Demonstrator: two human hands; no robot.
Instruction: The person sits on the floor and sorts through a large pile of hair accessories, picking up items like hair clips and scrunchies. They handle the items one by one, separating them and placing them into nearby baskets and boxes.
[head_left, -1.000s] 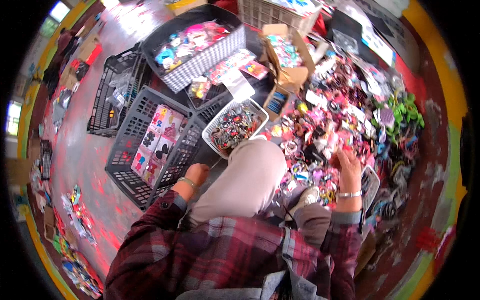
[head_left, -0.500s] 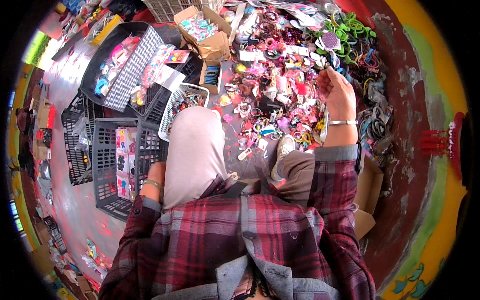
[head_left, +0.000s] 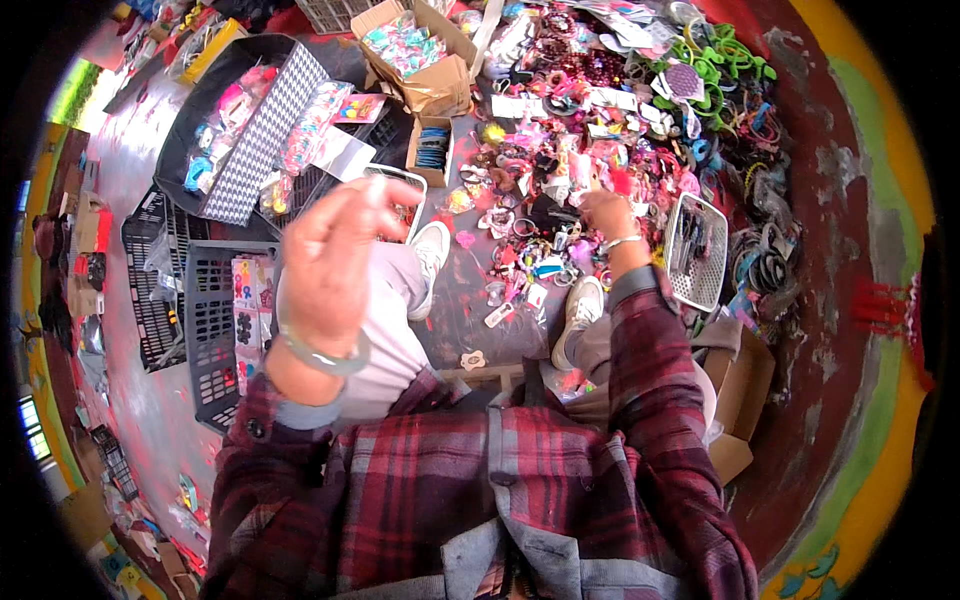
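Observation:
My left hand [head_left: 335,260], with a bangle at its wrist, is raised above my left leg and beside the grey plastic crate [head_left: 222,330]. Motion smears its fingers, and nothing shows clearly in them. My right hand [head_left: 610,217] is down at a heap of mixed hair accessories [head_left: 545,240]. Its fingers are curled together; whatever is between them is hidden. Close by its wrist stands a white basket [head_left: 697,250] of dark slender items. Carded hair pieces [head_left: 243,320] stand inside the grey crate.
Green hair bands [head_left: 715,65] lie at the far right. At the back are a cardboard box [head_left: 425,75] of small packets and a smaller box [head_left: 430,150] of blue items. A black bin with a houndstooth side [head_left: 260,140] stands left. An open carton [head_left: 745,400] is near my right side.
My left hand has risen from beside the grey crate. My right hand has moved left and nearer, into the heap. My left knee has swung left, uncovering my left shoe.

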